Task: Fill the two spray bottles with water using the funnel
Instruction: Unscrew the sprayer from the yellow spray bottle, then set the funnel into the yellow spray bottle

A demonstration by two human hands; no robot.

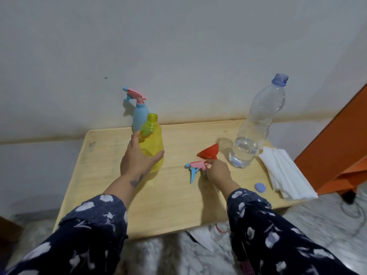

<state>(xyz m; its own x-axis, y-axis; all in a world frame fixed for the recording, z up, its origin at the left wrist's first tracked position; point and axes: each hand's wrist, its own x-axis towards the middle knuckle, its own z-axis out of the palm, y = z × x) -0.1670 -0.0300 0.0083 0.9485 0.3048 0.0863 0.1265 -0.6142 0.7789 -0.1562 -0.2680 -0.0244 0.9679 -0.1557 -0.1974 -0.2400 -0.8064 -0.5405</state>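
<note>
A pale wooden tabletop [111,195] sits against a grey wall, seen from above by the person working at it; both forearms, in dark floral sleeves, reach in from below.

The largest item is a clear plastic water bottle [256,124] standing uncapped at the right rear, with water only in its lower part. Just right of it lies a stack of white paper napkins [286,173] at the tabletop's right edge.

Left of centre, the left hand [137,157] is wrapped around the lower body of a yellow spray bottle [152,139], fingers curled round it. This bottle stands upright, its neck open and its sprayer removed. It looks empty, though the tinted plastic makes that hard to confirm. Directly behind it, by the wall, stands a blue spray bottle [140,116] with its pink and blue sprayer screwed on; whether it holds water cannot be told.

At centre right, the right hand [217,171] rests low on the tabletop with fingers pinched together on the detached sprayer head [195,168], which is pink and blue and lies on its side. Just behind the fingertips a red funnel [209,151] lies tipped over, near the water bottle's base. A small blue bottle cap [260,187] lies near the napkins.

The task appears to be at an early stage: one bottle is opened, the funnel is not yet seated in any neck, and pouring for both bottles seems still to come.
</note>
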